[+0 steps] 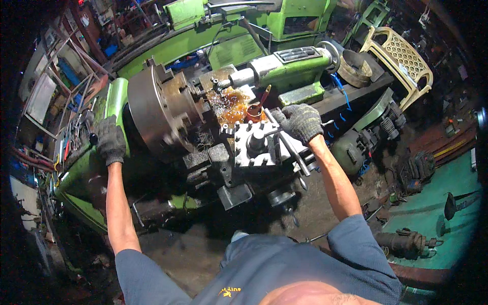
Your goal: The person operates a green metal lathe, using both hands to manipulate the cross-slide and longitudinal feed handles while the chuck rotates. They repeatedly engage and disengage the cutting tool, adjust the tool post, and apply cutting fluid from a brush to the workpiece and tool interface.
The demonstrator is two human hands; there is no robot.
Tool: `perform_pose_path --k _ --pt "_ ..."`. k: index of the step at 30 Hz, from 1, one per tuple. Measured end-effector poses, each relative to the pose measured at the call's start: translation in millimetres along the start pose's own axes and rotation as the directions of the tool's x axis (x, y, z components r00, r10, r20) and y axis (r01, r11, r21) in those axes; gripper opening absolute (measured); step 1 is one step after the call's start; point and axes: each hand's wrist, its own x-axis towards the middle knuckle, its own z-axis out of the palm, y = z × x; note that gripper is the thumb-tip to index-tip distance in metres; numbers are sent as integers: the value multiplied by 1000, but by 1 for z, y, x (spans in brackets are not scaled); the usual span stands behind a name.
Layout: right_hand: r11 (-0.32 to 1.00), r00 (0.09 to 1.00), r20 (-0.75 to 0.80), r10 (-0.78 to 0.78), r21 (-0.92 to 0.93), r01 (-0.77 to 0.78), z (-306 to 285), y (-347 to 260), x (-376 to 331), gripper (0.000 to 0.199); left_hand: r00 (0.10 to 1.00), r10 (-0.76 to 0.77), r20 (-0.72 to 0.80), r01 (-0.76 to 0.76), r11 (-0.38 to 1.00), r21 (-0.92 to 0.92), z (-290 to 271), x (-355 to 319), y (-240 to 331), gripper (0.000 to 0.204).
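So this is a big green lathe seen from above, with the person leaning right over it. Both hands are in dark knit work gloves.

The left hand is out on the headstock end, fingers curled down over the green casing, looks like it's wrapped around a small black-knobbed lever there, though the glove hides most of it so I can't tell for sure how tight the grip is. Just right of that hand sits the big round steel chuck, its jaws a bit blurred.

The right hand is over on the carriage side, closed around the top of a long metal handle that angles down over the tool post. The tool post is a chunky silver block with bolt heads sticking up, sitting right between chuck and hand, just under the glove.

Behind the tool post there's a rusty-brown oily puddle on a flat plate, with a small copper-coloured cup and a brush standing in it. The green tailstock lies further back, its silver barrel pointing toward the chuck.

Off to the right: a cream plastic chair, a metal ring on the bench, and a teal mat on the floor.
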Motion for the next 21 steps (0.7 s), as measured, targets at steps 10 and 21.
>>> perform_pose_path --k 10,21 --pt "998 995 -69 -69 0 69 4 7 -4 51 1000 1 2 -1 999 45 1 -9 6 39" --pt "1000 999 -28 -18 22 19 2 3 -4 46 1000 23 -17 -22 998 62 -4 -9 11 38"
